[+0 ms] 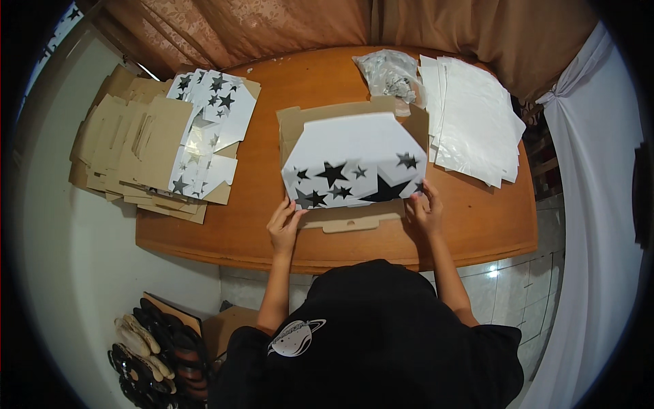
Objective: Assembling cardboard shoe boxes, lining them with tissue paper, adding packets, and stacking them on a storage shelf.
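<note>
A cardboard box [354,146] stands partly folded in front of me, its white panel printed with black and grey stars. Brown inner flaps show along its back edge, and a brown tab with a small slot sticks out toward me. My left hand [283,226] pinches the panel's near left corner between thumb and fingers. At the near right corner, my right hand [426,208] grips the same box, fingers bent round the edge. What lies inside the box is hidden by the panel.
Flat cardboard blanks [136,143], brown and star-printed, are stacked at the table's left. White sheets [473,119] lie at the right, beside a clear plastic bag [392,75] with crumpled contents. The wooden table [204,235] has a curved edge. Shoes [160,347] sit at lower left.
</note>
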A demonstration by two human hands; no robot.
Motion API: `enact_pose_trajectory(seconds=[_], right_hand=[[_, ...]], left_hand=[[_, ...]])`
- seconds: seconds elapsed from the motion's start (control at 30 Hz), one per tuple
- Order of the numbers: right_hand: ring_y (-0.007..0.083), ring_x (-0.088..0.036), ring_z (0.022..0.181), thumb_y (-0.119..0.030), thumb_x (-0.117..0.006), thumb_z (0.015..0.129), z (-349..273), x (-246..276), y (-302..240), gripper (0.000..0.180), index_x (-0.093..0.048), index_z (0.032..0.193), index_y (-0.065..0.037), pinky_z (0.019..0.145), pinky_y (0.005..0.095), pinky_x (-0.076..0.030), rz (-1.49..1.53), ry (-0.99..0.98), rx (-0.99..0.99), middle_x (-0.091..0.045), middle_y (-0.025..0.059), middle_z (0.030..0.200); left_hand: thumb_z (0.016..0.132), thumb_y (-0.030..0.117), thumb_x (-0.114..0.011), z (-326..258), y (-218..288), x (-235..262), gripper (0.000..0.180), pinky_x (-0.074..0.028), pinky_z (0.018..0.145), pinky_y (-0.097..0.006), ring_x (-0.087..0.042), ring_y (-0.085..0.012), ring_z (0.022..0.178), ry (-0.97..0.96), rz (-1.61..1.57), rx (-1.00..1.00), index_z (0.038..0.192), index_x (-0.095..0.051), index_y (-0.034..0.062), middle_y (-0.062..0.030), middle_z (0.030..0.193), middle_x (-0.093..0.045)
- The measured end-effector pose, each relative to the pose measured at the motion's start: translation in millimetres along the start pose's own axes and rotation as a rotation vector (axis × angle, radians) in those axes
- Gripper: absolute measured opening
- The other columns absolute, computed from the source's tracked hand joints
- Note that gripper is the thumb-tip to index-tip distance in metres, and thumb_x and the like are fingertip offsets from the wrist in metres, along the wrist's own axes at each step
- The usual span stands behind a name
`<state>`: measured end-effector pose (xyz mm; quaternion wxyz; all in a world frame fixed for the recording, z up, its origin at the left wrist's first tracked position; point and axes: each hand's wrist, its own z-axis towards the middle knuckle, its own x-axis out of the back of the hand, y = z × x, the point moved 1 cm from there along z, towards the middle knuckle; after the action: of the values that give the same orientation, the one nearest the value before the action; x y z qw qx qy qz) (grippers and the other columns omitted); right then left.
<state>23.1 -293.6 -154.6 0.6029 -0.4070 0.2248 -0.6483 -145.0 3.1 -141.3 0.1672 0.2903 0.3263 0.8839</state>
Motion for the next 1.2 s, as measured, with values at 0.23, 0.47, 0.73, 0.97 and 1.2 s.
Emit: enact_pose_trajectory(seconds=[0.23, 0.47, 0.73, 0.97, 1.2], right_hand=[[0.0321, -0.052, 0.099, -0.012, -0.064, 0.077, -16, -6, 8, 0.044, -0.045, 0.115, -0.002, 0.098, 0.0482, -0.030, -0.367, -0.309, 0.041, -0.055, 0.0163, 0.104], [0.0325, -0.045, 0.114, -0.048, -0.052, 0.080, -5, 9, -10, 0.062, -0.043, 0.121, -0.001, 0.099, 0.0625, 0.009, -0.339, -0.395, -0.119, -0.052, 0.0166, 0.116], [0.0322, -0.036, 0.124, -0.059, -0.034, 0.086, 53, 17, -70, 0.073, -0.032, 0.133, -0.004, 0.095, 0.0634, 0.016, -0.434, -0.853, -0.714, -0.047, 0.0174, 0.127], [0.0269, -0.039, 0.120, -0.046, -0.067, 0.074, 42, 29, -49, 0.086, -0.026, 0.135, -0.003, 0.106, 0.0469, -0.007, 0.035, -0.886, -0.565, -0.049, 0.0164, 0.122], [0.0297, -0.038, 0.123, -0.047, -0.062, 0.078, 39, 21, -68, 0.076, -0.031, 0.132, -0.004, 0.105, 0.0502, 0.001, -0.124, -0.839, -0.581, -0.049, 0.0161, 0.123]], left_hand=[[0.070, 0.005, -0.073, -10, -9, 0, 0.068, -0.048, 0.080, -0.031, -0.056, -0.0252, 0.102, -0.094, -0.112, 0.409, 0.124, -0.032, 0.0028, -0.0232, 0.113, -0.053], [0.087, 0.052, -0.037, 13, 21, 17, 0.064, 0.004, 0.101, -0.058, -0.043, -0.0364, 0.118, -0.251, 0.192, 0.397, 0.133, -0.028, 0.0083, -0.0189, 0.117, -0.055], [0.087, 0.057, -0.033, 31, 18, 31, 0.068, 0.012, 0.099, -0.059, -0.039, -0.0377, 0.121, -0.528, 0.196, 0.704, 0.135, -0.029, 0.0086, -0.0188, 0.120, -0.053], [0.071, 0.044, -0.069, 22, 31, 36, 0.100, 0.010, 0.100, -0.059, -0.032, -0.0315, 0.128, -0.649, 0.149, 0.487, 0.141, -0.007, 0.0056, -0.0153, 0.132, -0.043], [0.075, 0.023, -0.071, 13, 29, 37, 0.110, -0.013, 0.105, -0.046, -0.034, -0.0317, 0.126, -0.355, -0.106, 0.323, 0.137, 0.020, 0.0100, -0.0196, 0.134, -0.038]])
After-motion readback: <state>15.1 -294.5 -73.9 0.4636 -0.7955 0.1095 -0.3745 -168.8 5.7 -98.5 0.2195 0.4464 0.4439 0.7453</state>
